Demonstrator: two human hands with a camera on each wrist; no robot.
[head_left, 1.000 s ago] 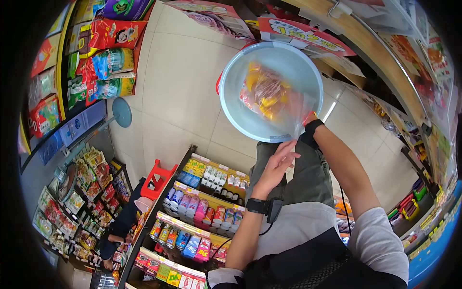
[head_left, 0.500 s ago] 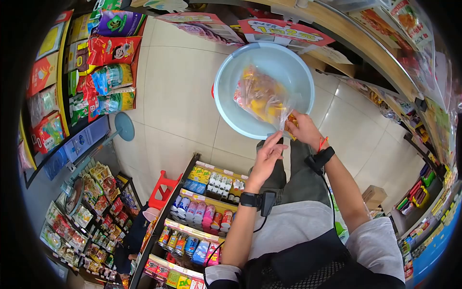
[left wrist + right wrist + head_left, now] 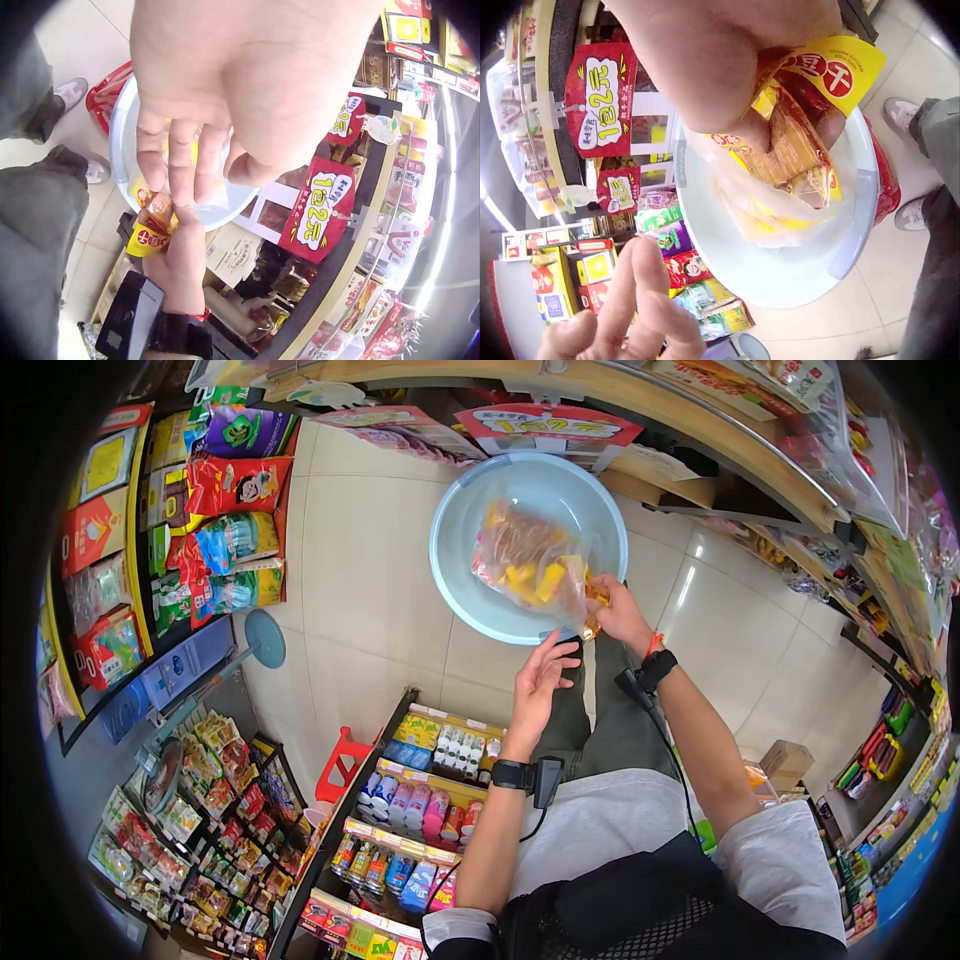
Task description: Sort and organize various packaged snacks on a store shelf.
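Note:
A light blue basin point(image 3: 436, 565) holds a clear plastic bag point(image 3: 525, 550) filled with yellow and red snack packets. At the bag's near right edge, my right hand point(image 3: 624, 618) grips dried tofu packets point(image 3: 799, 146), with amber-brown pieces showing through their clear fronts and a yellow printed end sticking out past the fingers. The bag hangs just beneath these packets in the right wrist view. My left hand point(image 3: 537, 685) is at the basin's near rim with nothing in it, its fingers loosely extended close to the bag's edge.
Red price signs point(image 3: 548, 425) and a wooden-edged shelf point(image 3: 690, 410) stand right behind the basin. Drink and snack shelves point(image 3: 420, 790) are at the near left, by a red stool point(image 3: 345, 760). Large snack bags point(image 3: 240, 485) line the far left. A cardboard box point(image 3: 785, 763) sits at right.
My right hand, partly hidden behind the bag a second ago, now shows with packets in its grip at the bag's edge. My left fingers have drawn back slightly from the bag and spread.

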